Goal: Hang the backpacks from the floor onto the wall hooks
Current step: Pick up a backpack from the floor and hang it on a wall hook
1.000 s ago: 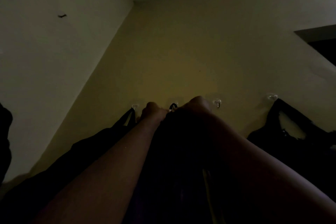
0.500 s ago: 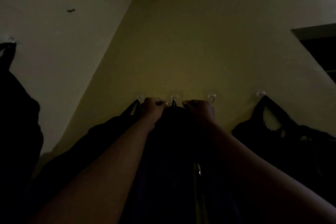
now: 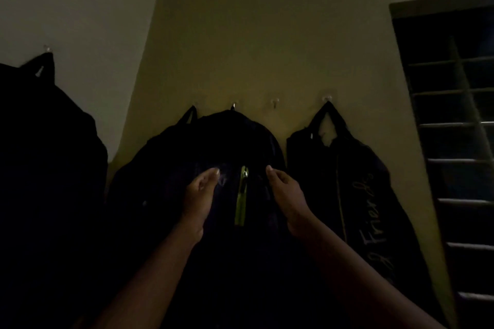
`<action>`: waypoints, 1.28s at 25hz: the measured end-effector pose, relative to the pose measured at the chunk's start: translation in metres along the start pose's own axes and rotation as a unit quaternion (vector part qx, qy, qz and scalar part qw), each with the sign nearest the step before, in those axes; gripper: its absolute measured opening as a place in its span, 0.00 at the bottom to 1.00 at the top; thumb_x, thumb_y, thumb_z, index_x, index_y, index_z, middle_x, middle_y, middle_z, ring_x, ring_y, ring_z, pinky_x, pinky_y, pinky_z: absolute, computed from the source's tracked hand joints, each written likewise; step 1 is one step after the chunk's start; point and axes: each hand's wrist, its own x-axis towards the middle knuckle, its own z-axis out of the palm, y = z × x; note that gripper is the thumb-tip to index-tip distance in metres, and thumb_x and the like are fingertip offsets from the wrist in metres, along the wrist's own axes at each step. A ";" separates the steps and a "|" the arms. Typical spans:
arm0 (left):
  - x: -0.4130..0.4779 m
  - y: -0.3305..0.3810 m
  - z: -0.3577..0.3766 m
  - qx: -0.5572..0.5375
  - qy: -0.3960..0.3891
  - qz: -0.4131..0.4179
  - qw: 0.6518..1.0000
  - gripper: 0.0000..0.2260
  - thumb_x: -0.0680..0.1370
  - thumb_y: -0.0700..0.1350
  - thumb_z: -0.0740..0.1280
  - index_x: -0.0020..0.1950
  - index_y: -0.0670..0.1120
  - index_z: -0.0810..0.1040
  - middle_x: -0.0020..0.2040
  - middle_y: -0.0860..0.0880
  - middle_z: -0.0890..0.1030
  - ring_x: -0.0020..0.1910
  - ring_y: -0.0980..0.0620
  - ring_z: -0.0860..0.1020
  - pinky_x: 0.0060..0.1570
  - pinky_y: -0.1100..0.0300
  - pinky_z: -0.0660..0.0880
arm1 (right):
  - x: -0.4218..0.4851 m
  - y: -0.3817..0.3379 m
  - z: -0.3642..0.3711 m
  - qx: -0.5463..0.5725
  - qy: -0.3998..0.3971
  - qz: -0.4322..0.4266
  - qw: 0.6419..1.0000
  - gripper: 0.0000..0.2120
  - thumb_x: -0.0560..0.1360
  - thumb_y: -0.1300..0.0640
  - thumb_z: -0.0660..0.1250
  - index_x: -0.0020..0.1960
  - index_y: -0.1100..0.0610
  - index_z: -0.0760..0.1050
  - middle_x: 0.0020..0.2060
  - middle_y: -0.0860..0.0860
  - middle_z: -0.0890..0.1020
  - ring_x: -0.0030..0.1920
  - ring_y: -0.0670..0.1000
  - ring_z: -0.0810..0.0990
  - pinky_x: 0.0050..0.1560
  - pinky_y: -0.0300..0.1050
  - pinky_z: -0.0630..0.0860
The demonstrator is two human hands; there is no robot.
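A dark backpack [image 3: 230, 147] with a lime-green zip strip hangs from a clear wall hook [image 3: 233, 106] in the middle of the yellow wall. My left hand [image 3: 200, 195] and my right hand [image 3: 287, 195] float in front of its face, fingers apart, holding nothing. Partly behind it on the left, another dark backpack [image 3: 152, 157] hangs by its loop from a second hook. A black bag [image 3: 347, 168] with pale script lettering hangs from the hook [image 3: 327, 99] on the right. One hook [image 3: 274, 102] between them is bare.
A further dark backpack [image 3: 45, 141] hangs from a hook [image 3: 47, 48] on the white side wall at left. A dark window with horizontal bars [image 3: 454, 141] fills the right edge. The room is very dim.
Both hands have let go of the middle backpack's top loop at the hook and dropped down in front of the bag. The view has tilted down.
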 end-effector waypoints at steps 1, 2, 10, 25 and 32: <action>-0.020 0.000 -0.001 -0.008 -0.005 -0.016 1.000 0.17 0.79 0.47 0.60 0.65 0.42 0.72 0.66 0.45 0.75 0.63 0.52 0.72 0.59 0.60 0.67 | -0.019 0.005 -0.003 0.010 -0.008 0.028 1.000 0.30 0.69 0.33 0.59 0.62 0.51 0.75 0.61 0.53 0.79 0.59 0.51 0.77 0.64 0.54 0.74; -0.040 0.002 -0.003 -0.014 -0.012 -0.029 0.999 0.17 0.79 0.47 0.59 0.66 0.42 0.72 0.66 0.44 0.74 0.64 0.52 0.71 0.59 0.61 0.66 | -0.041 0.007 -0.007 0.019 -0.006 0.049 0.999 0.32 0.68 0.31 0.58 0.62 0.51 0.74 0.61 0.54 0.79 0.59 0.51 0.77 0.64 0.54 0.74; -0.224 0.011 -0.033 -0.014 -0.152 -0.146 0.978 0.21 0.80 0.50 0.54 0.70 0.42 0.68 0.69 0.44 0.71 0.69 0.47 0.69 0.61 0.61 0.63 | -0.273 -0.006 -0.033 0.084 0.080 0.176 0.978 0.21 0.79 0.48 0.55 0.69 0.56 0.67 0.58 0.47 0.77 0.58 0.47 0.75 0.54 0.38 0.70; -0.665 0.143 -0.001 -0.129 -0.450 -0.430 0.772 0.23 0.79 0.56 0.55 0.71 0.48 0.66 0.73 0.49 0.67 0.72 0.50 0.65 0.70 0.52 0.58 | -0.722 -0.127 -0.169 -0.020 0.425 0.342 0.838 0.23 0.80 0.47 0.52 0.72 0.55 0.62 0.72 0.53 0.66 0.71 0.53 0.66 0.70 0.51 0.63; -0.883 0.293 -0.009 -0.151 -0.576 -0.442 0.672 0.22 0.79 0.56 0.54 0.71 0.49 0.66 0.72 0.50 0.68 0.70 0.50 0.67 0.67 0.53 0.58 | -0.963 -0.265 -0.230 -0.065 0.579 0.360 0.728 0.25 0.78 0.43 0.56 0.72 0.52 0.63 0.71 0.52 0.68 0.69 0.52 0.68 0.66 0.49 0.66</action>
